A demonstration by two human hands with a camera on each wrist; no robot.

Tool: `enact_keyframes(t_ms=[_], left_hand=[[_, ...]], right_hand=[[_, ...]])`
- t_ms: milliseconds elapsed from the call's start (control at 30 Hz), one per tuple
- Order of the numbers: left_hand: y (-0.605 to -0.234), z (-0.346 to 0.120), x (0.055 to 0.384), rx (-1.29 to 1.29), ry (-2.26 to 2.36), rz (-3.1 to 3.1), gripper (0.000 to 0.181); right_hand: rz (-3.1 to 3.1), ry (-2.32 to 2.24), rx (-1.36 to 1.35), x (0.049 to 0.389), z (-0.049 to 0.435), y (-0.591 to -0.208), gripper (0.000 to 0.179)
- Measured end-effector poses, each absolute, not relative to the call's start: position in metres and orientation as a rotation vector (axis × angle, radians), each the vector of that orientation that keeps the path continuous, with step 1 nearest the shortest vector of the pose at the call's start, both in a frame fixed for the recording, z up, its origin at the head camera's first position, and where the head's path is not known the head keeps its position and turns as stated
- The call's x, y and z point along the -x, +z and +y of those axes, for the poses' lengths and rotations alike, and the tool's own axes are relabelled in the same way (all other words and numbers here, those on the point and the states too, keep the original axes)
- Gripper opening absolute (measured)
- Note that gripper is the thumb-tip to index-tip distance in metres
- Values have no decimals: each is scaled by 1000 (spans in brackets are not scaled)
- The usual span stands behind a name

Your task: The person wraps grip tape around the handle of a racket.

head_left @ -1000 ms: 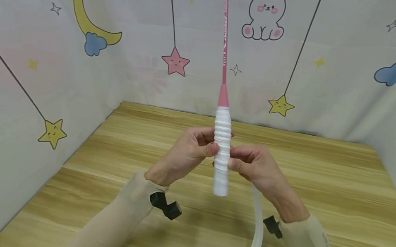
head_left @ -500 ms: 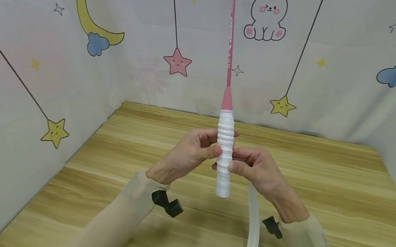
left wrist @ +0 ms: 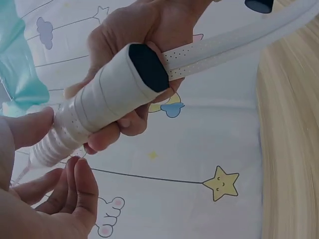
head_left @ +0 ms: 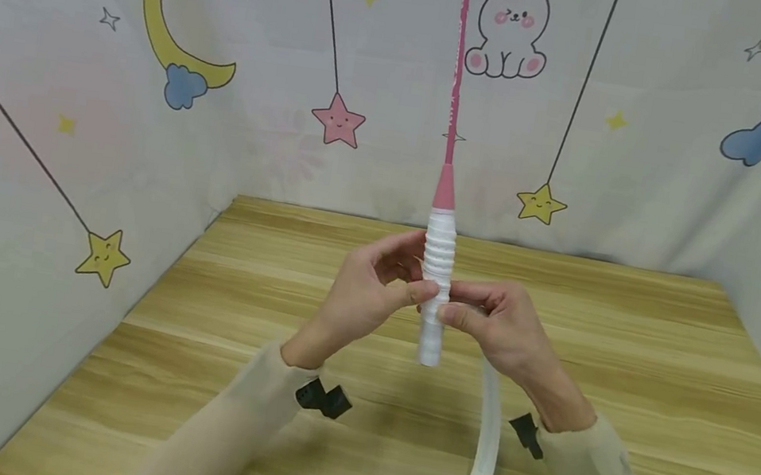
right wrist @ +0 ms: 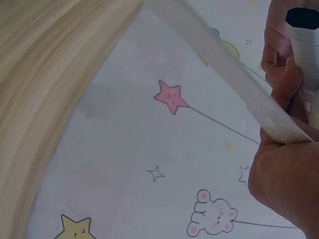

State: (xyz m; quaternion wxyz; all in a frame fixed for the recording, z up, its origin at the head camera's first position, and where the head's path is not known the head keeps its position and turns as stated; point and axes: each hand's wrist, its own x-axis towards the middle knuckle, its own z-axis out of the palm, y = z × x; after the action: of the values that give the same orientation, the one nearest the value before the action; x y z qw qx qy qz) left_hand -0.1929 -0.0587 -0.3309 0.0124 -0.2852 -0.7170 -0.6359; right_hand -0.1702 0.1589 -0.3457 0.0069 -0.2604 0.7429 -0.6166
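A pink badminton racket (head_left: 453,103) stands nearly upright in the head view, its head out of frame. Its white handle (head_left: 439,253) is ridged along the upper part and smoother below. My left hand (head_left: 374,289) holds the handle, thumb in front and fingers behind. Just lower, on the right, my right hand (head_left: 508,331) pinches white grip tape (head_left: 487,436) against the handle. The tape's loose length hangs down and curls at its end. In the left wrist view the tape (left wrist: 214,52) shows small perforations, and the handle ends in a dark butt cap (left wrist: 149,68).
Beneath the hands lies a wood-grain table (head_left: 199,406). White fabric walls (head_left: 390,166) printed with stars, moons and a rabbit surround it at the back and sides. Dark wrist cameras (head_left: 323,398) sit on the beige sleeves (head_left: 233,427).
The racket has shifted slightly right and turned more upright, its head leaving the head view. My left hand has shifted on the handle, its thumb following to the right. The right hand stays nearly in place.
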Motion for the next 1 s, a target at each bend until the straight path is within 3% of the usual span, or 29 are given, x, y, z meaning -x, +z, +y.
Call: enact_keyframes(t_ms=[267,1000], left_hand=[[-334,-52,188,805,-1701,-2308,71],[-337,-60,197,733,-1978,-2313,54]], right_hand=[[2477,-1888,701,171,153,-347,29],[2512,-1762,722,167,155,-342,30]])
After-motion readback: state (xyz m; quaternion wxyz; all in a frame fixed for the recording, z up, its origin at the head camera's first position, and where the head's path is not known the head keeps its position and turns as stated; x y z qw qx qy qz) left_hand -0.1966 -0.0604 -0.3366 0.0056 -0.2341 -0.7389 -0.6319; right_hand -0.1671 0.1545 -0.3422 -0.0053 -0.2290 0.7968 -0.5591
